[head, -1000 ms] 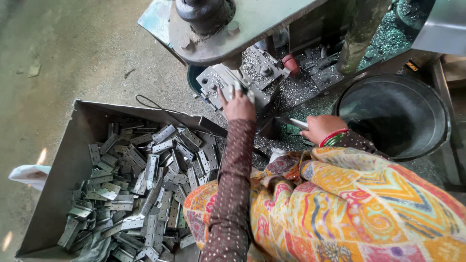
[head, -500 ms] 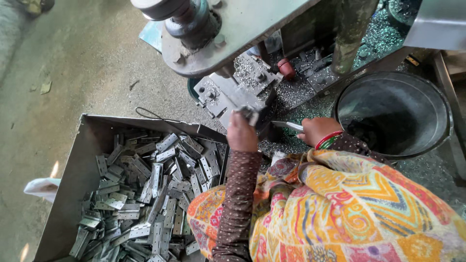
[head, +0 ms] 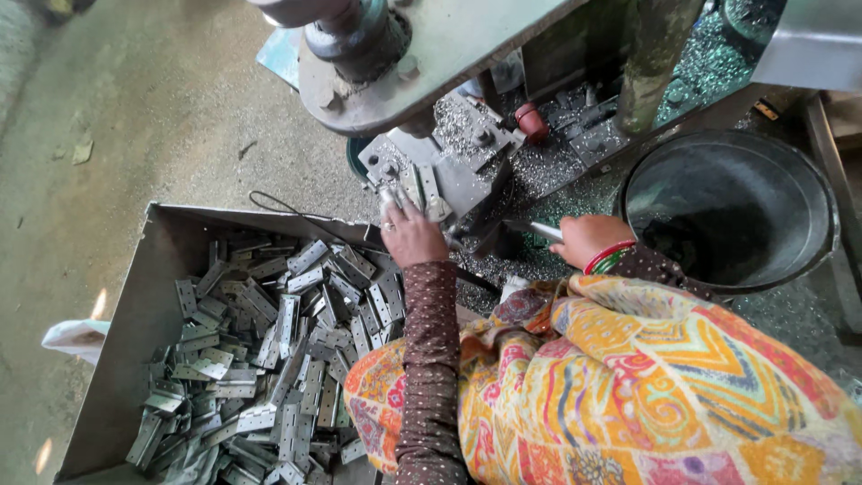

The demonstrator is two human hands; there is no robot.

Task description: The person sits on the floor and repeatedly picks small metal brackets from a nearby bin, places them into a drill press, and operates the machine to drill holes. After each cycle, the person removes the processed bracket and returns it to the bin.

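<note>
While left hand presses hinge plate, right hand grip clamps rod, bucket beside.

One head-worn view — looking steeply down, close over the press machine and parts bin.

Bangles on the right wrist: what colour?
Red and green bangles, seen in the head view, beside the right hand.

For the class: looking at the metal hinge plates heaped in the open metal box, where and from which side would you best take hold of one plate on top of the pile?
Probably pinch a top hinge plate by its two long edges, coming from above through the metal box's open top. The plates are flat, narrow and lie loosely overlapped, so only upper ones show free edges. The left hand is at the machine fixture; the right hand holds a thin tool.
</note>
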